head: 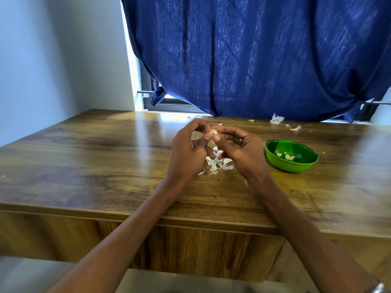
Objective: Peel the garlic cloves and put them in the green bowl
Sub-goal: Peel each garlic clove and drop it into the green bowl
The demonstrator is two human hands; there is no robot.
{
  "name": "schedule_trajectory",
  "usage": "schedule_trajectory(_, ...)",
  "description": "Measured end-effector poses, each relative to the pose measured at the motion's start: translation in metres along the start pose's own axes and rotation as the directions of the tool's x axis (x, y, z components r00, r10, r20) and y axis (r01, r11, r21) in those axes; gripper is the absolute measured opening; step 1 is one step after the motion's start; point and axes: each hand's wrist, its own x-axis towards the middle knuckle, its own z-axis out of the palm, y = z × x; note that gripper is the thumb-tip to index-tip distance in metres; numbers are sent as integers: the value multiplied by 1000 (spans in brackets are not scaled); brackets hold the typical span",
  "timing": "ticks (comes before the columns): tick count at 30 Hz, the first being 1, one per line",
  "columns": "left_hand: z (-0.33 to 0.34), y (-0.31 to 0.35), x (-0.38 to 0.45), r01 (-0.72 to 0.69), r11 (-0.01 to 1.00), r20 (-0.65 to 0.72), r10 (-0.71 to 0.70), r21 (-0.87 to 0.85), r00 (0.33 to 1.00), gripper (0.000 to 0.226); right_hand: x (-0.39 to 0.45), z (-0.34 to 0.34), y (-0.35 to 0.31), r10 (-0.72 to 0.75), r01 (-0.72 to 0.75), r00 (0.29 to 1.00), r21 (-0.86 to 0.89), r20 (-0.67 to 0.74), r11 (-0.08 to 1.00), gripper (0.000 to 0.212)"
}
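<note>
A small pale garlic clove (pixel 214 131) is held up above the table, pinched between the fingertips of both hands. My left hand (pixel 189 151) curls in from the left and my right hand (pixel 239 151), with a ring on one finger, comes in from the right. Under the hands lies a heap of white garlic skins (pixel 218 163). The green bowl (pixel 304 163) stands to the right of my right hand with a few peeled cloves (pixel 285 156) inside.
The wooden table (pixel 95 157) runs to a front edge close to me. More garlic skin scraps (pixel 276 119) lie at the back right under a blue curtain (pixel 254 56). A white wall stands at the left.
</note>
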Motion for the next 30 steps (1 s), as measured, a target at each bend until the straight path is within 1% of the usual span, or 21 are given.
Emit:
schedule_trajectory(5, -1, 0, 0, 2, 1000, -16, -2, -2, 1000, 4, -3, 2, -4, 45, -47, 997, 29, 66, 998, 19)
schedule_trajectory(11, -2, -1, 0, -20, 1000, -1, 20, -12, 1000, 9, -1, 0, -4, 130, -132, 990, 40, 49, 991, 16)
schedule_trajectory(14, -2, 0, 0, -26, 999, 2, 26, -21, 1000, 9, -1, 0, -5, 135, -136, 991, 49, 23, 989, 15)
schedule_trajectory(18, -3, 1, -1, -31, 1000, -3, 31, 1, 1000, 9, -1, 0, -5, 137, -140, 989, 43, 53, 989, 14)
schedule_trajectory(21, -2, 2, -1, -23, 1000, -5, 23, 17, 1000, 10, -2, 0, -6, 146, -151, 987, 72, 64, 986, 10)
schedule_trajectory(24, -2, 2, -1, -27, 999, -4, 28, 31, 1000, 11, -1, 0, -6, 151, -157, 987, 97, 62, 983, 10)
schedule_trajectory(30, -2, 0, -1, -45, 998, 9, 44, 38, 999, 8, -1, 0, -5, 150, -153, 988, 94, 43, 984, 9)
